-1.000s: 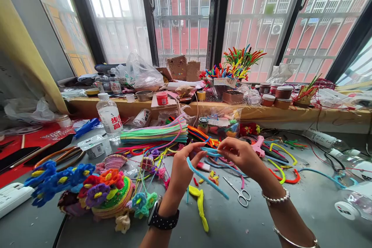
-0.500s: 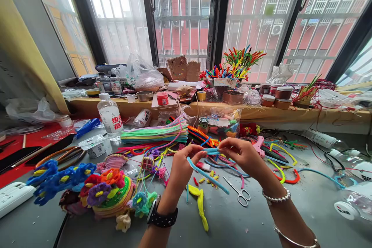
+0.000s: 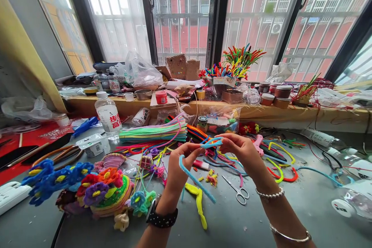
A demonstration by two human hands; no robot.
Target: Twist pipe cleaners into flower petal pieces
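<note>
Between my two hands is a light blue pipe cleaner (image 3: pixel 198 181), bent into narrow loops at its upper part. My left hand (image 3: pixel 183 162) pinches the left end of the loops, and a long tail hangs from it down to the right. On the other side, my right hand (image 3: pixel 238 151) grips the loops' right end between thumb and fingers. Below the hands lies a yellow fuzzy piece (image 3: pixel 199 203), knotted in places. Small scissors (image 3: pixel 237 190) rest on the grey table to the right, near yellow and red clippings (image 3: pixel 212 178).
Pipe-cleaner flowers (image 3: pixel 95 192) crowd the left front. A bundle of pastel pipe cleaners (image 3: pixel 154 131) lies behind, beside a water bottle (image 3: pixel 107 114). A pink glue gun (image 3: pixel 258 145) and loose stems are at right. Clear bottles (image 3: pixel 354 201) line the right edge.
The loops have opened wider and tilted up to the right between my hands. The hanging tail has swung left and points more steeply down.
</note>
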